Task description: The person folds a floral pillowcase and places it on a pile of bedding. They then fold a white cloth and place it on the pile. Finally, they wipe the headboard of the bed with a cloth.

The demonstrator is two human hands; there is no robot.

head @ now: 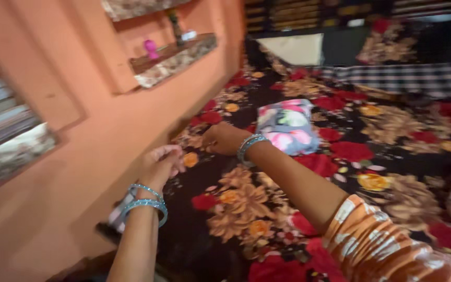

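Note:
My left hand (160, 163) is closed on the edge of a dark bedsheet with red and gold flowers (267, 193), right beside the orange wall. My right hand (224, 138) also pinches that sheet edge a little farther along. Both wrists wear blue bangles. A small pillow in a pale floral cover (287, 125) lies on the sheet just behind my right hand. The picture is blurred by motion, so the fingers are hard to make out.
An orange wall (95, 136) runs along the left with stone shelves; one shelf (176, 57) holds a small pink object (151, 48). A checked cloth (408, 78) lies at the back right of the bed.

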